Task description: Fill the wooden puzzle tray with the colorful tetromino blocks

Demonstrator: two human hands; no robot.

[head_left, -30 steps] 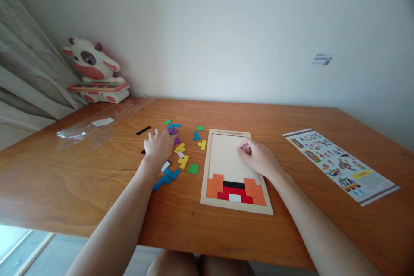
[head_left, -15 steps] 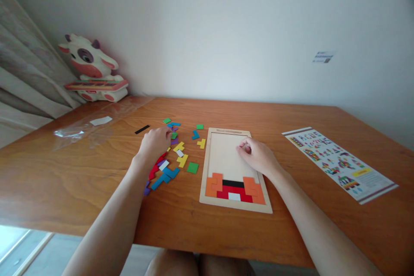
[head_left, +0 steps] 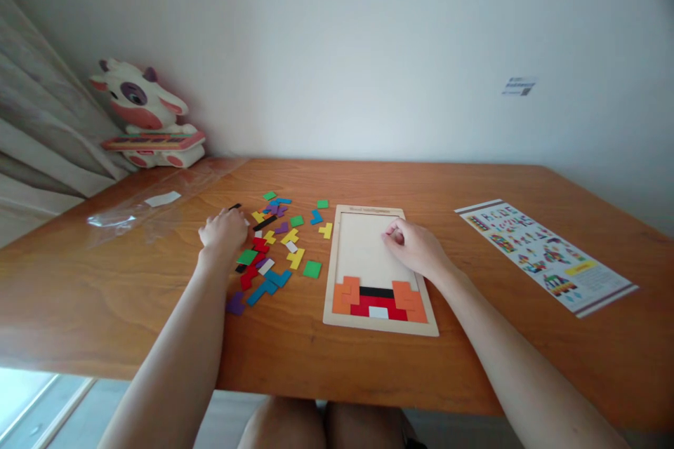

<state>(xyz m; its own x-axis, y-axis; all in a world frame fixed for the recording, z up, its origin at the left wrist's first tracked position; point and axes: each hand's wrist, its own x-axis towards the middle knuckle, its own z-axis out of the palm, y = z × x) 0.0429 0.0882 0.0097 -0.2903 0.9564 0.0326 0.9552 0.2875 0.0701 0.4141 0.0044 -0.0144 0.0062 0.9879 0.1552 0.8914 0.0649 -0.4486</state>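
Note:
My left hand [head_left: 223, 230] is lowered palm down at the left edge of a pile of flat coloured puzzle pieces. Its fingers look bent but apart, with the tips partly hidden. A small white piece [head_left: 247, 223] peeks out beside them, and a black bar [head_left: 234, 207] lies just beyond. Over the right side of a wooden puzzle board [head_left: 328, 295], my right hand [head_left: 413, 245] is loosely closed, and no piece shows in it. Fitted along the board's near end are orange pieces [head_left: 347, 292], red pieces [head_left: 396, 311], a black bar [head_left: 376, 292] and a white piece [head_left: 378, 312].
Loose pieces, such as a green square [head_left: 312, 269] and a blue piece [head_left: 269, 285], lie left of the board. A printed pattern sheet [head_left: 547, 252] is on the right. Clear plastic wrapping [head_left: 113, 219] and a cow toy keyboard [head_left: 152, 116] stand at the far left.
My left hand has moved left across the pile, uncovering several pieces, and now partly covers the far black bar. My right hand stays over the board. The view has shifted slightly.

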